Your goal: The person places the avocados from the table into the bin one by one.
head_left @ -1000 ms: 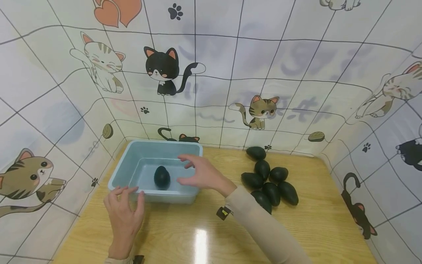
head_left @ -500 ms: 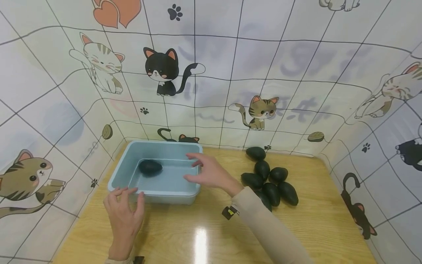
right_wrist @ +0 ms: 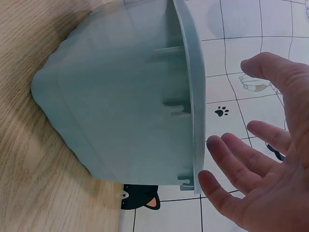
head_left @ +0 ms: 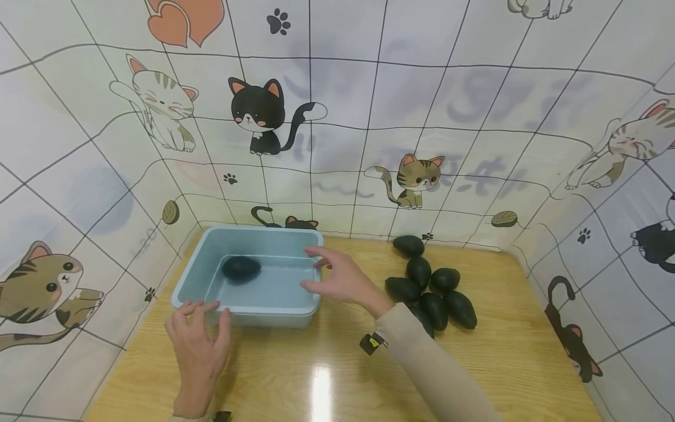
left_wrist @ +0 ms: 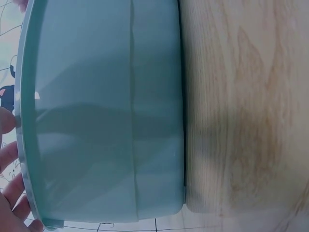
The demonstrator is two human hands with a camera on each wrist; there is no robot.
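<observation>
In the head view a light blue plastic basin [head_left: 248, 309] stands on the wooden table at the left. One dark green avocado [head_left: 241, 269] lies inside it, toward the left. My left hand [head_left: 199, 343] rests with its fingertips on the front rim; the left wrist view shows those fingers [left_wrist: 10, 186] along the rim. Over the basin's right rim hovers my right hand [head_left: 343, 275], fingers and thumb spread, holding nothing. The right wrist view shows that same hand [right_wrist: 263, 164] beside the rim, its palm bare.
Several more avocados [head_left: 434, 310] lie in a loose cluster on the table [head_left: 506, 351] at the right, partly behind the right sleeve [head_left: 416, 357]. A wall covering [head_left: 348, 140] with cartoon cats rises behind the table and along both sides.
The avocado in the basin has rolled left and back and turned sideways. My right hand has drawn back to the right, toward the rim. The left hand has stayed in place.
</observation>
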